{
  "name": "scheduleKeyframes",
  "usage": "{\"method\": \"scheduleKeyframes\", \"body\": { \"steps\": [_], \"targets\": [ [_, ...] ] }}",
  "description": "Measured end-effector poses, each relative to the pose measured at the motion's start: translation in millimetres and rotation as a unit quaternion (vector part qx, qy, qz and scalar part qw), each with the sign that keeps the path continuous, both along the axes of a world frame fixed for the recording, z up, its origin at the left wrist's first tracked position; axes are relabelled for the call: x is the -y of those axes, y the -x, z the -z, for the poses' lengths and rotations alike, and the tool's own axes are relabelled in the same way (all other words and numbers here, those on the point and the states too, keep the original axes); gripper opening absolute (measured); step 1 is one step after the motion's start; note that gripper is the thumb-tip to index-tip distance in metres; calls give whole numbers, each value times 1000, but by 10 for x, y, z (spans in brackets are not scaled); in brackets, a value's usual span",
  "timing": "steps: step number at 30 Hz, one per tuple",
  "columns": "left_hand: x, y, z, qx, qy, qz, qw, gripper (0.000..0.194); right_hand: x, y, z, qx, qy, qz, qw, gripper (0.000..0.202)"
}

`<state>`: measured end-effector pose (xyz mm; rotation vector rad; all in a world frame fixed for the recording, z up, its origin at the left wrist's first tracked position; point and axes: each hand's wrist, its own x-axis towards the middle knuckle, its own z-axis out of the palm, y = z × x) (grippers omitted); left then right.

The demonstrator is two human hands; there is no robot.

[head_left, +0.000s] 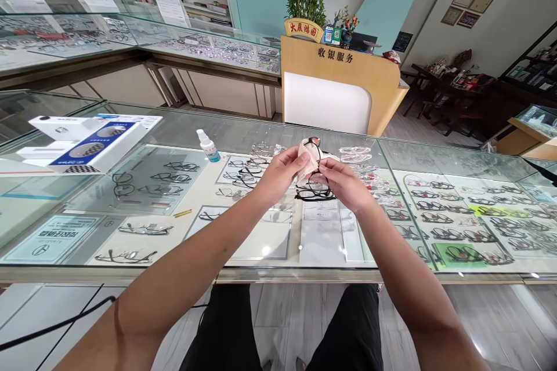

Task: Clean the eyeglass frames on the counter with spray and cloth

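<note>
Above the glass counter, my left hand [282, 174] is closed on a pale cream cloth [308, 162], which is folded around part of a pair of glasses. A dark rim [312, 141] pokes out at the cloth's top. My right hand [346, 184] pinches the glasses near the cloth's lower right edge. Just below the fingers show black glasses frames [315, 192]; I cannot tell whether they belong to the held pair or lie in the case beneath. Left of my hands, a small white spray bottle [208, 146] with a blue label stands on the glass.
The glass display counter [243, 122] holds rows of glasses [437, 218] under its top. Opened white and blue boxes [93, 145] lie at the left. Beyond the counter stand a wooden cashier desk [300, 58] and another display case [209, 49]. A black cable [56, 324] runs at lower left.
</note>
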<state>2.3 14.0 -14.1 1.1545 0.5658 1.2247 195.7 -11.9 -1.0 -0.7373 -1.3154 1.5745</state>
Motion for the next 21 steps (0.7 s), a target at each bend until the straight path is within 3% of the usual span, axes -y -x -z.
{"method": "scheduleKeyframes", "body": {
  "steps": [5, 21],
  "targets": [
    [-7, 3, -13, 34, 18, 69, 997, 43, 10, -20, -49, -12, 19, -2, 1000, 31],
    [26, -26, -6, -17, -39, 18, 999, 47, -39, -9, 65, 32, -16, -24, 999, 34]
  ]
}}
